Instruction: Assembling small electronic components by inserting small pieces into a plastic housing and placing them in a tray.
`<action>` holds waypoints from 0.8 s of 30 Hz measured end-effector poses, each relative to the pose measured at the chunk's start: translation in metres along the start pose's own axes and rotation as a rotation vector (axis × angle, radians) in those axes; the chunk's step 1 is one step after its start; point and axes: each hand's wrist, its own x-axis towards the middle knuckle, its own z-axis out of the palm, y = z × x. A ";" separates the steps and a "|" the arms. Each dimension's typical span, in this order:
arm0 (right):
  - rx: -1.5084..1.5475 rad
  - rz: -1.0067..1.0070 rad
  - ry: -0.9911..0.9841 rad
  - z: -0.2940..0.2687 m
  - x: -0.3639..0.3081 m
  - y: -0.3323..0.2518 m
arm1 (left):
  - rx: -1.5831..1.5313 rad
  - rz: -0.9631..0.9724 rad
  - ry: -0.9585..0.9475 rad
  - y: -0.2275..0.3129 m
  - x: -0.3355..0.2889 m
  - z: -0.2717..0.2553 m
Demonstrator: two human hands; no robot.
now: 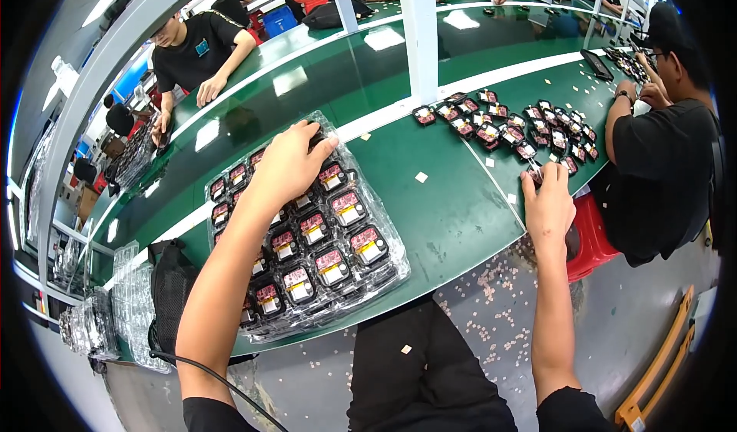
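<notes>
The left hand [288, 163] lies palm-down with fingers curled over the far end of a clear plastic tray [388, 236], its fingertips pressing into one of the pockets near the tray's far rim; whether they actually pinch a part there or only rest on it cannot be told, since the back of the hand hides them. The right hand [546, 206] is closed in a fingertip pinch on a small black component [535, 174], held just above the green table [453, 209].

Under and toward the person from the left hand, the tray is filled with rows of small black modules with red-and-white labels [332, 262], each seated in its own pocket. The tray sits at a slant, its near corner at the table's front edge. Between the two hands the green surface is mostly bare, with a few small pale paper squares [421, 177] lying on it.

Just beyond the right hand's pinch, a loose scatter of the same black modules [507, 125] spreads across the table, touching one another in places. Further right of that hand, a co-worker in a black shirt [664, 171] sits on a red stool [595, 236], hands at another group of parts. To the left of the left forearm, stacks of empty clear trays [130, 309] stand at the table's end beside a black bag [169, 286]. Below both hands, the grey floor [491, 301] is littered with many small pale scraps.
</notes>
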 end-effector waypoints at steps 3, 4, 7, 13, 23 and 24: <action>0.006 -0.009 0.011 0.001 0.001 0.001 | 0.074 0.088 0.030 -0.008 -0.004 0.009; 0.008 -0.017 0.016 0.002 0.000 0.002 | 0.101 0.090 0.044 -0.010 -0.005 0.011; 0.017 -0.016 0.022 0.001 -0.001 -0.001 | 0.180 0.041 -0.008 -0.010 -0.009 0.011; 0.015 -0.009 0.005 0.001 -0.002 0.002 | 0.247 0.026 -0.089 -0.015 -0.009 0.016; 0.011 -0.041 0.013 0.003 -0.003 0.004 | 0.138 0.048 -0.058 -0.019 -0.013 0.015; 0.007 -0.040 0.011 0.003 -0.003 0.003 | 0.135 0.047 -0.054 -0.022 -0.016 0.013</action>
